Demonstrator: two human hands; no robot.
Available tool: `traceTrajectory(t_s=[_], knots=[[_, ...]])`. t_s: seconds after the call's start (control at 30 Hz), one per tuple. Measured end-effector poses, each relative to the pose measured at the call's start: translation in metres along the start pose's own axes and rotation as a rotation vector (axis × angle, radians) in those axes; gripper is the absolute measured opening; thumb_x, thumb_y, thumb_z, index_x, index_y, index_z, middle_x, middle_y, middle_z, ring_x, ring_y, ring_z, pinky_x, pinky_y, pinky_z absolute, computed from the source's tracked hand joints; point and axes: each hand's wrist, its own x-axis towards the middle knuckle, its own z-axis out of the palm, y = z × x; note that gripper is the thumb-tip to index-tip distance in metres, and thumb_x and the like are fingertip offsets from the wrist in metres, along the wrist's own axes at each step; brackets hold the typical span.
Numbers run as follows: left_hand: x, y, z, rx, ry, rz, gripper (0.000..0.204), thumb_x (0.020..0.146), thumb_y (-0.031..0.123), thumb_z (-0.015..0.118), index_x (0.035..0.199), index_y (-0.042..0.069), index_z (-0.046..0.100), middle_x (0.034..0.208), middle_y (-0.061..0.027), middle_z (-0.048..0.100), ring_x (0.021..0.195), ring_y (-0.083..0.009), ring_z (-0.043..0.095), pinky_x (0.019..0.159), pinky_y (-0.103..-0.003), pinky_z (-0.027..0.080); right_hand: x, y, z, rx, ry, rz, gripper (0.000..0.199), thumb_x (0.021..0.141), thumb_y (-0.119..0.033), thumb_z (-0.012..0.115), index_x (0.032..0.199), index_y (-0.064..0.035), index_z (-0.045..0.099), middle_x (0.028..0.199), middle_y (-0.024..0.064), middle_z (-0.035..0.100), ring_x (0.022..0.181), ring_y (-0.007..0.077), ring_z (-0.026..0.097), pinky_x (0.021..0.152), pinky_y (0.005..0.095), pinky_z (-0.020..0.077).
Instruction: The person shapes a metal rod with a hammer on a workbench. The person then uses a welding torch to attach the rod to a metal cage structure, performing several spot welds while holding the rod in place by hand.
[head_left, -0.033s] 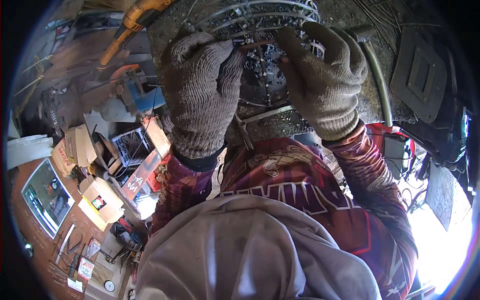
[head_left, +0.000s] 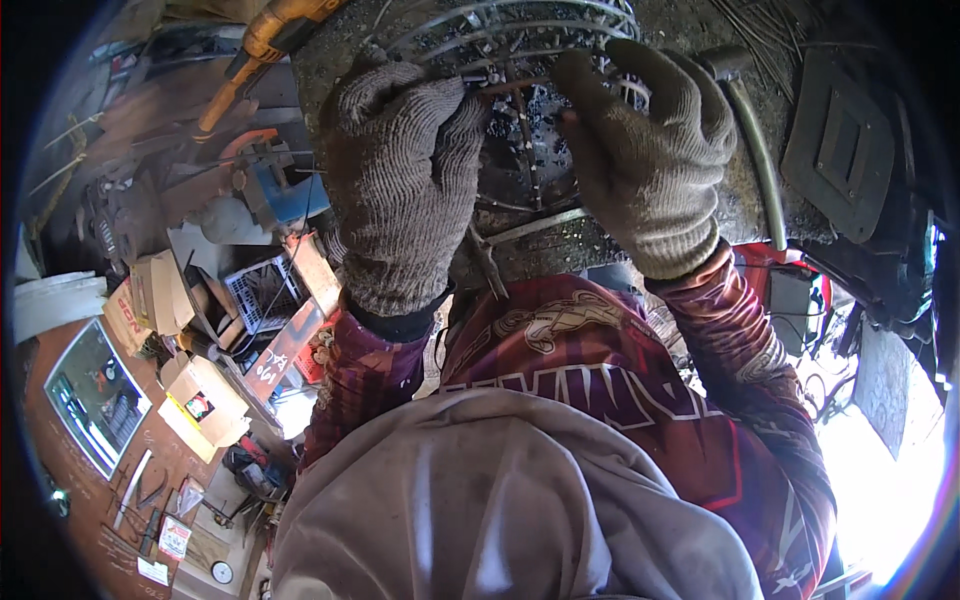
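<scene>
Both my hands wear grey knitted work gloves over a dark metal worktop (head_left: 560,255). My left hand (head_left: 405,185) is closed, thumb and fingers pinching one end of a thin rusty metal rod (head_left: 517,86). Opposite it, my right hand (head_left: 655,150) has thumb and forefinger closed at the rod's other end; the fingers partly hide the grip. Behind and beneath them lies a round frame of bent metal bars (head_left: 515,43), with a dark bar (head_left: 527,140) running through its middle toward me. Small dark bits are scattered inside it.
A hammer-like tool with a metal handle (head_left: 758,165) lies right of my right hand. Farther right is a dark welding shield (head_left: 838,150). An orange power tool (head_left: 270,45) sits at the far left. Lower left are cardboard boxes (head_left: 160,290) and a plastic crate (head_left: 265,297).
</scene>
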Motion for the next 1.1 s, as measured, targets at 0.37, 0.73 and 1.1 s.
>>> traceTrajectory(t_s=[0.37, 0.73, 1.1], knots=[[0.009, -0.011, -0.002, 0.039, -0.074, 0.197, 0.03, 0.084, 0.002, 0.084, 0.112, 0.004, 0.076, 0.116, -0.0132, 0.068, 0.113, -0.0307, 0.064, 0.1, -0.042, 0.052, -0.136, -0.051, -0.022, 0.071, 0.315, 0.417, 0.055, 0.099, -0.028, 0.067, 0.146, -0.0035, 0.056, 0.14, 0.0236, 0.057, 0.13, 0.0373, 0.057, 0.107, 0.0478, 0.0481], [0.005, -0.012, -0.002, -0.028, -0.061, 0.101, 0.024, 0.089, 0.01, 0.082, 0.111, 0.002, 0.075, 0.109, -0.0114, 0.069, 0.106, -0.0255, 0.066, 0.094, -0.039, 0.053, -0.41, -0.15, 0.098, 0.465, -0.674, 1.156, 0.049, 0.097, -0.038, 0.069, 0.139, -0.0136, 0.064, 0.135, 0.0231, 0.065, 0.127, 0.0442, 0.058, 0.106, 0.0542, 0.048], [0.008, -0.003, -0.004, 0.264, -0.071, -0.063, 0.031, 0.099, 0.024, 0.066, 0.116, -0.001, 0.073, 0.104, -0.013, 0.073, 0.099, -0.0245, 0.068, 0.094, -0.039, 0.051, -0.501, -0.19, 0.137, 0.33, -1.011, 1.384, 0.062, 0.094, -0.049, 0.07, 0.143, -0.0122, 0.062, 0.139, 0.0305, 0.058, 0.129, 0.0496, 0.055, 0.108, 0.0542, 0.0474]])
